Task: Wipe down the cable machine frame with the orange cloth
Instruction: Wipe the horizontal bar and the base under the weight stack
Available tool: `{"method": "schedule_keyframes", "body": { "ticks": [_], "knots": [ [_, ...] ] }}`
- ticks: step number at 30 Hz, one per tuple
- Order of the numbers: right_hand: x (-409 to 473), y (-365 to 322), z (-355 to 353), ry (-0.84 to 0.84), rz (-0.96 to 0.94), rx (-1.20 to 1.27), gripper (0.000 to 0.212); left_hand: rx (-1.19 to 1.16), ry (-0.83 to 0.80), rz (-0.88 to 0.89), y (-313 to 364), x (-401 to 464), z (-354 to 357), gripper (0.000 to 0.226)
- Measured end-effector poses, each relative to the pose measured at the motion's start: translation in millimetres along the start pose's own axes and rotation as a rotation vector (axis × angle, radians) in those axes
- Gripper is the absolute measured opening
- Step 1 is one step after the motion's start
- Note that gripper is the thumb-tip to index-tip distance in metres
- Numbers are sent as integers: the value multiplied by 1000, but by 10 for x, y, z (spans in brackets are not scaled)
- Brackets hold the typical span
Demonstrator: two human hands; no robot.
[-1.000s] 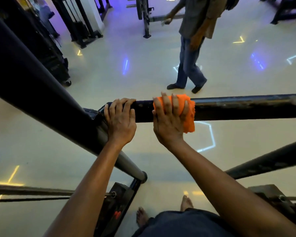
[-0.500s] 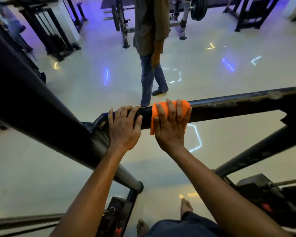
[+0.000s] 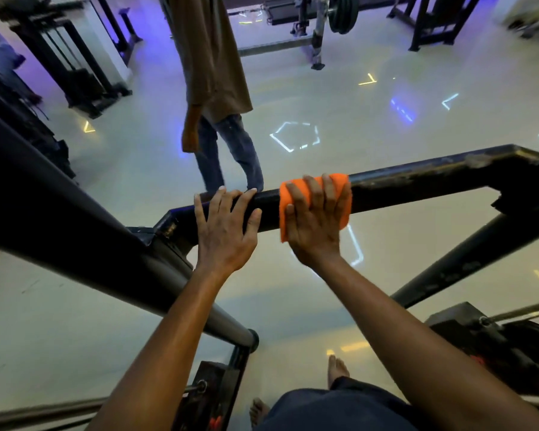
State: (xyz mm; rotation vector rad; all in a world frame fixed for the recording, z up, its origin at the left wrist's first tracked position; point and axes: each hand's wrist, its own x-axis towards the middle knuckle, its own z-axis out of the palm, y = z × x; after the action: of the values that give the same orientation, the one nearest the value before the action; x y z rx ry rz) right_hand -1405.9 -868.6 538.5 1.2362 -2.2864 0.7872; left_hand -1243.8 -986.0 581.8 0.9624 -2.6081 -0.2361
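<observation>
Black painted steel crossbar of the cable machine frame [image 3: 417,185] runs left to right, rising slightly toward the right, paint scuffed there. Left hand [image 3: 224,231] rests bare on the bar, fingers spread over its top. Right hand [image 3: 316,219] just beside it, fingers spread, pressing the folded orange cloth [image 3: 339,185] draped over the bar. Unwiped length lies rightward along the bar; right hand nearer.

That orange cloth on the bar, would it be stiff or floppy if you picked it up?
Probably floppy: the orange cloth drapes over the black frame bar and follows its curve under the right hand. Likely light too, since one edge hangs freely below the bar. It seems to grip rather than slip, staying put under flat fingers.
</observation>
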Motion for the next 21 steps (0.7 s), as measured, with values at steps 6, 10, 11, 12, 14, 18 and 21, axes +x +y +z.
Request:
{"method": "schedule_keyframes", "body": {
  "ticks": [6,10,11,12,14,18,21],
  "knots": [
    [32,629,-53,20,-225,-28,49,-32,4,9,201,103,70,44],
    [47,959,-192,54,-110,-28,49,-37,24,-10,202,101,107,42],
    [47,860,-179,58,-58,-28,47,-42,33,-20,226,106,121,42],
    [45,708,-154,51,-14,-22,47,-50,43,-29,257,113,138,41],
    [26,395,-98,14,-15,22,48,-68,68,-35,327,127,174,40],
    [46,590,-88,4,-211,31,49,-129,66,-13,485,212,221,36],
    [96,1122,-186,37,-216,-10,52,-116,70,-20,567,227,253,36]
  ]
}}
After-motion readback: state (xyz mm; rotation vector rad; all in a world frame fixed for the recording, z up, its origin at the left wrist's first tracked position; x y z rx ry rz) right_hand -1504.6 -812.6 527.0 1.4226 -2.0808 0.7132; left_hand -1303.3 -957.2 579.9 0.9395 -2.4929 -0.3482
